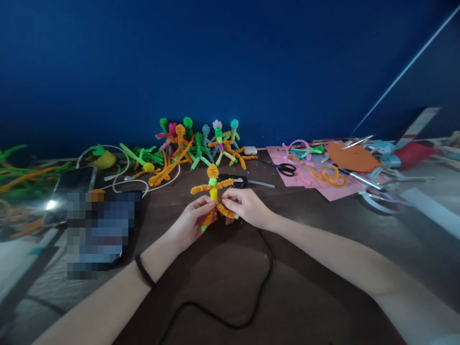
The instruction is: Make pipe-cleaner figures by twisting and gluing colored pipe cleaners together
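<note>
Between my two hands, upright above the dark table, is a pipe cleaner figure (213, 194) with an orange head, orange arms and legs, a yellow body and a green neck. My left hand (194, 218) pinches it at the hip, thumb in front. At the other side my right hand (247, 207) is closed on the leg on the right, its fingers near the waist. Small green tips show at the ends of the legs. Behind the figure lies a black glue gun (233, 180) with a clear glue stick (262, 184) sticking out.
Several finished pipe cleaner figures (199, 143) lean against the blue wall (230, 62). Black scissors (286, 169), pink paper (323, 189) and an orange sheet (350, 157) lie to the right. Leftward are a phone (72, 191), a blurred-out dark device (108, 230) and a white cable (125, 165). A black cord (266, 273) crosses the front.
</note>
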A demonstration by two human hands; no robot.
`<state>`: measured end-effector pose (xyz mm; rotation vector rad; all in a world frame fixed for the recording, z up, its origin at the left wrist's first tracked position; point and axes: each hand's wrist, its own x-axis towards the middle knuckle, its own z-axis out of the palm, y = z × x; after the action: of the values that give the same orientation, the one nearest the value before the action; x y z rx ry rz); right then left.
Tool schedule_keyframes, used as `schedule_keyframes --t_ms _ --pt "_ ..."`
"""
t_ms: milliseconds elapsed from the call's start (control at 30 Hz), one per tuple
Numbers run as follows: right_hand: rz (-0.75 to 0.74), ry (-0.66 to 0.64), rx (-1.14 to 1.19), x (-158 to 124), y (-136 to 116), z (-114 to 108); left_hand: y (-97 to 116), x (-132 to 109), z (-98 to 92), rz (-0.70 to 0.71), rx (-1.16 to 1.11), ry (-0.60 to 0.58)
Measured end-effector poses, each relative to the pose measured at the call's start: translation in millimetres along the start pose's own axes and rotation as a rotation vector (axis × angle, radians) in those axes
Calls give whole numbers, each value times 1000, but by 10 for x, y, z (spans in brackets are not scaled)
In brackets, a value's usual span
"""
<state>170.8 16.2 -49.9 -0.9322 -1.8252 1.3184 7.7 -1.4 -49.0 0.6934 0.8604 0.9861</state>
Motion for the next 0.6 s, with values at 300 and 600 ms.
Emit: schedule_keyframes --t_ms 300,600 --pt "-193 198 -429 -12 -21 13 10 -22 37 8 30 27" --pt "-280 258 -579 -20 -9 34 -8 -6 12 11 45 7"
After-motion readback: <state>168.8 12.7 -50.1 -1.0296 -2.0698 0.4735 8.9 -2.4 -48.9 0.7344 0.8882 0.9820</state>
